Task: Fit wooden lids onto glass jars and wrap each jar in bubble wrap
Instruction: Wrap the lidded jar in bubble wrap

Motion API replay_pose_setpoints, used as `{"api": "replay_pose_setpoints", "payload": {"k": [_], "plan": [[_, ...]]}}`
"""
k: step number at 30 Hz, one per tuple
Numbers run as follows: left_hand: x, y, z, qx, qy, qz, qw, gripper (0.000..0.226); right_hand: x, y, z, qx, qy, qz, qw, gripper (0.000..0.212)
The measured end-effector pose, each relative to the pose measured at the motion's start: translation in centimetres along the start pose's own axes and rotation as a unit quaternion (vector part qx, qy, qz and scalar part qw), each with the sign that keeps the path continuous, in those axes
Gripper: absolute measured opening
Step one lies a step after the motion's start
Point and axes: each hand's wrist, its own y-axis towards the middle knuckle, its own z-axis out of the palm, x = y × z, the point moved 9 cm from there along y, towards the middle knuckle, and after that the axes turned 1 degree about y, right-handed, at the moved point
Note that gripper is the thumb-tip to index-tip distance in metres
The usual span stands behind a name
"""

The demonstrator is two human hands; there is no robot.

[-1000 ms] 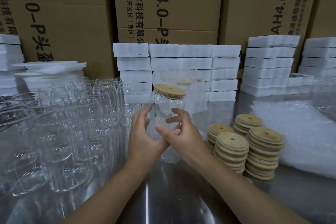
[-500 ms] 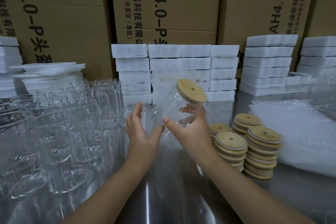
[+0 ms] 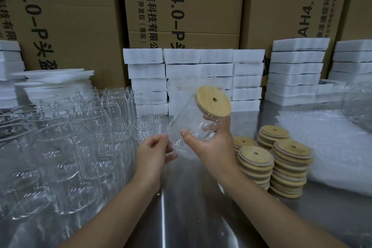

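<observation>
Fingers (image 3: 218, 125) of the right hand (image 3: 213, 147) curl round the tilted glass jar (image 3: 187, 121), wooden lid (image 3: 213, 101) seated just above them; left hand (image 3: 155, 153) fingers pinch what looks like bubble wrap (image 3: 176, 147) at the jar's base. Keep that edge taut, I'd judge, rolling evenly.

1. Tall brown cardboard boxes (image 3: 181, 6) stand side by side along the back, printed with dark letters and Chinese characters.
2. White foam blocks (image 3: 201, 62) are stacked in neat columns against the boxes at the centre.
3. A taller stack of foam blocks (image 3: 298, 66) stands to the right, with another (image 3: 352, 60) at the far right edge.
4. Thin white foam sheets (image 3: 54, 74) lie flat in a loose pile at the back left.
5. Everything rests on a shiny metal table (image 3: 191, 197) that reflects the light.
</observation>
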Motion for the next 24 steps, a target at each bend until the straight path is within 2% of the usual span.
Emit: {"api": "replay_pose_setpoints", "payload": {"k": [2,6,9,11,14,16,18,20,24], "plan": [[-0.6,-0.1,0.0,0.0,0.022,0.035,0.999,0.014,0.2,0.0,-0.1,-0.004,-0.01,-0.004,1.0,0.07],[-3.5,-1.1,0.3,0.006,0.045,0.182,0.982,0.031,0.4,0.0,0.1,0.01,-0.031,-0.013,0.999,0.071],[-4.9,-2.3,1.3,0.057,0.047,0.255,0.964,0.034,0.2,-0.1,0.3,0.026,-0.047,-0.011,0.998,0.072],[-4.8,-2.8,2.2,0.115,0.047,0.25,0.96,0.045,0.3,-0.1,0.2,0.021,-0.054,-0.013,0.998,0.073],[-3.5,-3.0,3.3,0.192,0.069,0.211,0.956,0.074,0.1,0.1,-0.3,-0.001,-0.031,-0.002,1.0,0.068],[-2.3,-3.0,4.0,0.22,0.141,0.198,0.945,0.103,-0.1,0.2,-0.4,0.0,0.0,0.01,1.0,0.067],[-1.5,-2.9,4.2,0.211,0.22,0.207,0.93,0.128,-0.2,0.2,-0.1,0.011,0.024,0.018,0.999,0.066],[-1.4,-2.6,4.0,0.198,0.243,0.22,0.924,0.134,-0.1,-0.1,0.2,0.022,0.034,0.021,0.999,0.065],[-1.4,-1.9,3.3,0.176,0.224,0.201,0.937,0.136,0.0,-0.6,1.4,0.066,0.04,0.013,0.997,0.066]]}}
